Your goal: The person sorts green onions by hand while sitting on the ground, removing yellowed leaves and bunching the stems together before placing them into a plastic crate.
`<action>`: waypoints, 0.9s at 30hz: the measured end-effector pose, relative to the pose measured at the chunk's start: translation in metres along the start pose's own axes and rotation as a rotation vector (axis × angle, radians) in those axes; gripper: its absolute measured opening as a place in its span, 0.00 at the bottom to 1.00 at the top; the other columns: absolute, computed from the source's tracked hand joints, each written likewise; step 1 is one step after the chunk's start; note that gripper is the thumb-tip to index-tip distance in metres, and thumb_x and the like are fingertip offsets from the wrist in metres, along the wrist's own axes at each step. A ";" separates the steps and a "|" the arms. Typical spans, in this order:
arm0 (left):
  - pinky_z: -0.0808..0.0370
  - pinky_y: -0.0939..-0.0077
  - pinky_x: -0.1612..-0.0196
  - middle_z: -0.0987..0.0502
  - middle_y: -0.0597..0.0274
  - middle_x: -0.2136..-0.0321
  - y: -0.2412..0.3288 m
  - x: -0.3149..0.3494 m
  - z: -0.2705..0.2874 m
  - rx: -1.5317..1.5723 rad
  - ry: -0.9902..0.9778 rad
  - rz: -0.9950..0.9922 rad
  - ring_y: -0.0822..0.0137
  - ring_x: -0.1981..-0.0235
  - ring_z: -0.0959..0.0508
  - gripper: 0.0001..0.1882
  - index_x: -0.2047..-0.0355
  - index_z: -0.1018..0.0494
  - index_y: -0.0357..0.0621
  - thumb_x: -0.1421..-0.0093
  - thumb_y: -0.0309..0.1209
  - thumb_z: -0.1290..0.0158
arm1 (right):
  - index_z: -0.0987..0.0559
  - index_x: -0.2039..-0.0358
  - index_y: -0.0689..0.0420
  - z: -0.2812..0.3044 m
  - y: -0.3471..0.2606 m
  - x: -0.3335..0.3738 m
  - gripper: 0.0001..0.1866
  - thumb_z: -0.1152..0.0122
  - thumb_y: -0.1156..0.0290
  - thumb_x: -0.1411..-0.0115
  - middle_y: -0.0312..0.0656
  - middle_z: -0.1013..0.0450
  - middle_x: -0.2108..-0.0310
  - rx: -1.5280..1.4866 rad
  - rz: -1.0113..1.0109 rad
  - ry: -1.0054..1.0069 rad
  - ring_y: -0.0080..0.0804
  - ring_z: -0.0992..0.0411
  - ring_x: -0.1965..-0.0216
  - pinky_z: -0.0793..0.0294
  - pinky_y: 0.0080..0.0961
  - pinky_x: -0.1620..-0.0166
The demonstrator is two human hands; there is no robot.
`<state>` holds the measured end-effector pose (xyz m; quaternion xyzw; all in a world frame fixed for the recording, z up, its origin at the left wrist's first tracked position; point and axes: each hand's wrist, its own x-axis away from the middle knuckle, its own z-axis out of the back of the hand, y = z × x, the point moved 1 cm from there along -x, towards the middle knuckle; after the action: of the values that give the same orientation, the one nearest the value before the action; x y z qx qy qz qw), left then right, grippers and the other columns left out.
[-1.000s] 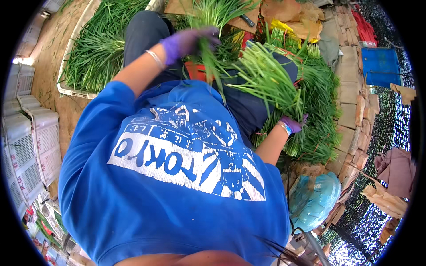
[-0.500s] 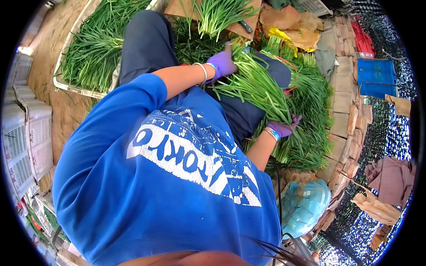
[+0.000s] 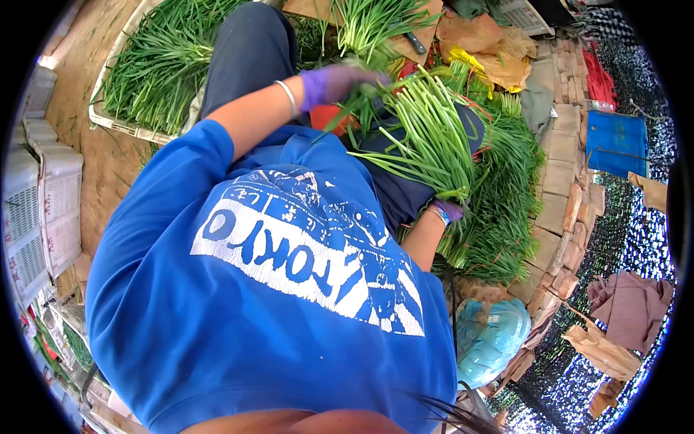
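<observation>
A loose bunch of garlic chives [image 3: 430, 130] lies across my right thigh, pale stalks toward the far side. My right hand [image 3: 450, 210], in a purple glove, grips the near, leafy end; its fingers are partly hidden under the blades. My left hand [image 3: 343, 83], also gloved in purple, is blurred beside the far end of the bunch. A few loose green blades [image 3: 367, 105] hang smeared from its curled fingers. Just below that wrist shows an orange-red object [image 3: 332, 119], mostly covered.
Tied chives [image 3: 506, 188] are heaped to the right. A crate [image 3: 108, 119] full of chives stands at the left. Ahead, more chives and a black-handled knife [image 3: 416, 43] lie on a board [image 3: 426, 22]. Bricks [image 3: 557, 152] line the right side, near a blue plastic bag [image 3: 491, 340].
My left hand has drawn back leftward from the bunch, trailing loose blades. The orange-red object has come into view. My right hand has shifted slightly left, its fingers now more hidden.
</observation>
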<state>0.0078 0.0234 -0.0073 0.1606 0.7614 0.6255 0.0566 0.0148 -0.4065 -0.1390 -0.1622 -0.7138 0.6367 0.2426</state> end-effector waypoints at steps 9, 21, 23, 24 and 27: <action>0.31 0.78 0.56 0.25 0.60 0.63 0.006 -0.005 -0.093 0.405 -0.290 0.120 0.72 0.63 0.26 0.22 0.57 0.31 0.40 0.55 0.25 0.42 | 0.35 0.50 0.59 -0.070 -0.105 0.070 0.24 0.65 0.60 0.44 0.47 0.39 0.49 -0.613 -0.233 0.053 0.44 0.39 0.49 0.42 0.45 0.46; 0.35 0.79 0.82 0.29 0.66 0.83 -0.014 0.022 0.051 0.430 -0.089 -0.141 0.73 0.84 0.31 0.10 0.82 0.31 0.42 0.47 0.30 0.59 | 0.33 0.51 0.57 -0.057 -0.075 0.051 0.23 0.64 0.62 0.46 0.48 0.38 0.49 -0.695 -0.311 0.019 0.48 0.40 0.49 0.44 0.49 0.46; 0.30 0.80 0.74 0.25 0.64 0.74 -0.028 0.005 0.084 0.840 0.005 -0.041 0.71 0.77 0.27 0.13 0.67 0.30 0.38 0.43 0.34 0.59 | 0.33 0.51 0.58 -0.054 -0.071 0.045 0.23 0.64 0.61 0.45 0.48 0.38 0.49 -0.707 -0.322 -0.052 0.48 0.40 0.49 0.44 0.49 0.47; 0.29 0.80 0.72 0.25 0.63 0.72 -0.024 0.000 0.072 0.620 0.021 -0.060 0.71 0.75 0.26 0.14 0.63 0.31 0.37 0.43 0.35 0.58 | 0.33 0.51 0.58 -0.049 -0.068 0.041 0.23 0.64 0.61 0.45 0.48 0.38 0.50 -0.712 -0.321 -0.081 0.48 0.40 0.49 0.44 0.49 0.47; 0.28 0.77 0.63 0.26 0.60 0.64 0.007 -0.011 -0.003 0.322 -0.003 0.000 0.70 0.66 0.26 0.19 0.56 0.34 0.37 0.44 0.38 0.54 | 0.34 0.51 0.57 -0.050 -0.080 0.045 0.24 0.65 0.60 0.45 0.49 0.38 0.49 -0.652 -0.314 -0.090 0.49 0.40 0.50 0.43 0.51 0.47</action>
<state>0.0187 0.0184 -0.0016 0.1685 0.8516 0.4954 0.0312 0.0114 -0.3518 -0.0499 -0.0911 -0.9054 0.3372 0.2414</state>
